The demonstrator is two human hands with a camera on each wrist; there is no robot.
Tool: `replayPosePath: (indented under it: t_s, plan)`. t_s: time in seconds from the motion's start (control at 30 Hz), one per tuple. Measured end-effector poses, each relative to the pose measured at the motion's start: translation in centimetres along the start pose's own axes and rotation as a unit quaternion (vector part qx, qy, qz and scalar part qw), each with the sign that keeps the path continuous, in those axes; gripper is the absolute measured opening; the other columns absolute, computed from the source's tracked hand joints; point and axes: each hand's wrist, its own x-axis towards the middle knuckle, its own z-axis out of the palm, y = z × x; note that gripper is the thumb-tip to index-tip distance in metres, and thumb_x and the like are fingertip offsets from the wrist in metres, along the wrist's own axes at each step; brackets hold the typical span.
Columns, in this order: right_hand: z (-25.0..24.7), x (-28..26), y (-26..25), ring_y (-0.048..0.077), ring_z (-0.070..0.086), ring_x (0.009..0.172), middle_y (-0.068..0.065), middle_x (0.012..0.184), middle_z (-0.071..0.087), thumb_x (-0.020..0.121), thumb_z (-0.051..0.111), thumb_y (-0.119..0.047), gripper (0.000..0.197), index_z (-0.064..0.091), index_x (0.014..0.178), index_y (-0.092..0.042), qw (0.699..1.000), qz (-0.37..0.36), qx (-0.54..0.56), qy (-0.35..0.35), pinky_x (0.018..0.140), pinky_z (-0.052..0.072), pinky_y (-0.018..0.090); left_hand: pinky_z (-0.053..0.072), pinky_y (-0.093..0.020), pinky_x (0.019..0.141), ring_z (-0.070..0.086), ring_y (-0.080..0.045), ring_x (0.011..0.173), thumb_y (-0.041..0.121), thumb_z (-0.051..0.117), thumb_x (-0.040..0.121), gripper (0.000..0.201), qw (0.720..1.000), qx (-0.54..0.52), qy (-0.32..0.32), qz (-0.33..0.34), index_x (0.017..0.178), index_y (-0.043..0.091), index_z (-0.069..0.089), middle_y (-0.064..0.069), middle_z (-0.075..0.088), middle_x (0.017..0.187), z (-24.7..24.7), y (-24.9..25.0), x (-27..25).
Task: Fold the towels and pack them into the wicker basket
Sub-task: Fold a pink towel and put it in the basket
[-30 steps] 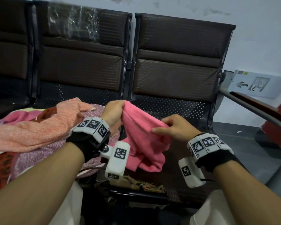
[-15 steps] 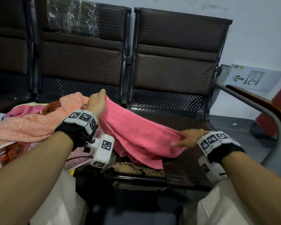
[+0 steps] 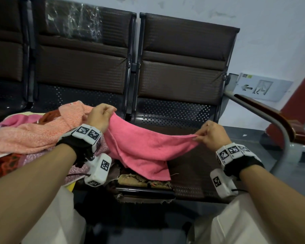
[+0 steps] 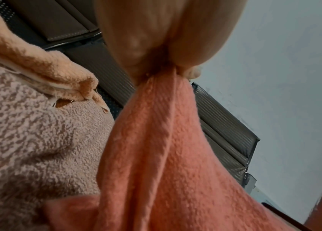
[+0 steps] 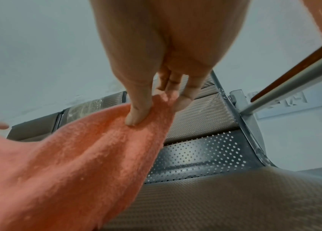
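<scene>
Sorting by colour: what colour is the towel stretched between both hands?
Plain pink towel, no pattern; clearest in the head view.

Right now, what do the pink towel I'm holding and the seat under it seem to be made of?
Pink towel: looks like soft terry cloth, matte, with a fuzzy looped pile and a stitched hem; probably cotton, though the fibre can't be confirmed. Seat: dark perforated sheet metal with a slight sheen, shown by its regular round holes; the backrest pads look like textured brown leatherette.
</scene>
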Motion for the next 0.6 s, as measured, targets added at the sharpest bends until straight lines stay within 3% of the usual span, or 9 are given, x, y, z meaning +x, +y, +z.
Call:
replayPosePath:
  t_s: [0.1,0.2,0.27,0.33,0.4,0.53,0.6]
  plan:
    - [0.3,0.2,-0.6,0.012,0.045,0.092,-0.005,0.095,0.049,0.072,0.079,-0.028,0.018,0.078,0.087,-0.018,0.999,-0.023,-0.029,0.006,0.081,0.039,0.023,0.036,-0.022,0.076,0.057,-0.016,0.093,0.021,0.053,0.094,0.019,1.0,0.003,0.006,0.03,0.1,0.008,0.067,-0.006,0.067,0.1,0.5,0.2,-0.6]
    - [0.8,0.5,-1.2,0.015,0.042,0.113,-0.007,0.11,0.056,0.067,0.082,-0.032,0.02,0.079,0.082,-0.019,0.999,-0.005,-0.013,-0.029,0.098,0.037,0.026,0.037,-0.023,0.077,0.059,-0.019,0.094,0.017,0.055,0.093,0.014,0.999,0.008,-0.011,0.035,0.097,0.008,0.066,-0.007,0.068,0.099,1.3,0.3,-1.2]
    - [1.2,0.6,-1.3,0.011,0.052,0.107,-0.005,0.108,0.062,0.067,0.083,-0.03,0.018,0.078,0.078,-0.017,0.998,0.007,-0.019,-0.057,0.088,0.042,0.02,0.041,-0.027,0.082,0.06,-0.023,0.099,0.016,0.057,0.092,0.012,0.998,0.026,-0.019,0.045,0.096,0.009,0.065,-0.009,0.068,0.101,1.4,0.3,-1.5]
    - [1.3,0.7,-0.8,0.009,0.059,0.087,-0.005,0.091,0.066,0.067,0.083,-0.031,0.017,0.075,0.07,-0.017,0.998,0.038,-0.02,-0.055,0.063,0.038,0.01,0.044,-0.032,0.086,0.06,-0.025,0.101,0.018,0.058,0.091,0.013,0.996,0.057,-0.03,0.062,0.097,0.009,0.064,-0.011,0.068,0.103,1.1,0.1,-1.6]
    - [1.2,0.7,0.1,0.01,0.059,0.073,-0.004,0.072,0.065,0.067,0.082,-0.033,0.019,0.069,0.063,-0.021,0.996,0.078,-0.009,-0.042,0.053,0.033,0.01,0.045,-0.035,0.09,0.059,-0.029,0.103,0.021,0.06,0.09,0.018,0.99,0.11,-0.056,0.068,0.103,0.01,0.065,-0.014,0.067,0.105,0.7,-0.2,-1.7]
    - [0.8,0.4,2.3,0.015,0.057,0.071,0.0,0.069,0.065,0.072,0.081,-0.032,0.02,0.065,0.066,-0.02,0.989,0.142,0.031,0.011,0.068,0.039,0.023,0.043,-0.033,0.095,0.06,-0.028,0.11,0.021,0.06,0.09,0.034,0.975,0.177,-0.117,0.065,0.123,0.015,0.06,-0.013,0.067,0.113,0.3,-0.6,-2.4]
    - [0.5,0.1,3.1,0.019,0.06,0.075,0.001,0.072,0.065,0.075,0.079,-0.027,0.018,0.064,0.069,-0.019,0.984,0.161,0.069,0.043,0.07,0.04,0.025,0.045,-0.032,0.088,0.063,-0.023,0.101,0.024,0.06,0.089,0.03,0.969,0.19,-0.137,0.075,0.118,0.015,0.062,-0.006,0.069,0.104,0.0,-0.5,-2.6]
